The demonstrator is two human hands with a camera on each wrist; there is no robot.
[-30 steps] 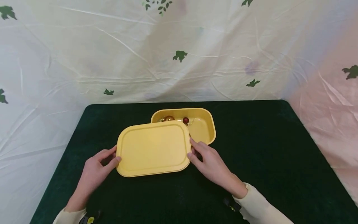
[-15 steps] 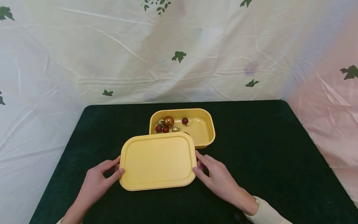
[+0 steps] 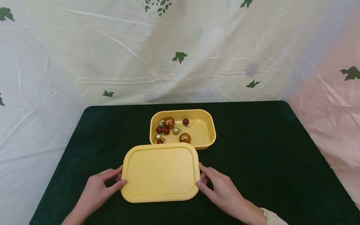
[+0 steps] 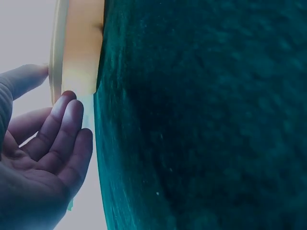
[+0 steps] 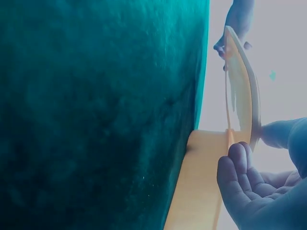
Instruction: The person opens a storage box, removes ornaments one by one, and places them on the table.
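A flat yellow lid [image 3: 161,173] with rounded corners is held between both hands in the head view. My left hand [image 3: 99,189] pinches its left edge, thumb on top and fingers beneath. On the opposite side my right hand [image 3: 222,190] pinches the right edge the same way. Just beyond the lid stands a yellow box [image 3: 204,132], its front rim partly hidden by the lid. Inside lie small Christmas baubles: a copper one [image 3: 169,122] at the back, another copper bauble [image 3: 185,137] near the front, and several red and gold ones. The right wrist view shows the lid [image 5: 255,96] raised above the table.
A dark green cloth [image 3: 267,150] covers the table under the box and the hands. Behind and beside the table hangs a pale curtain [image 3: 135,56] with green leaf shapes, pinkish on the right.
Both hands have drawn the lid toward me and slightly right, off most of the box. More baubles inside now show. The box has stayed in place.
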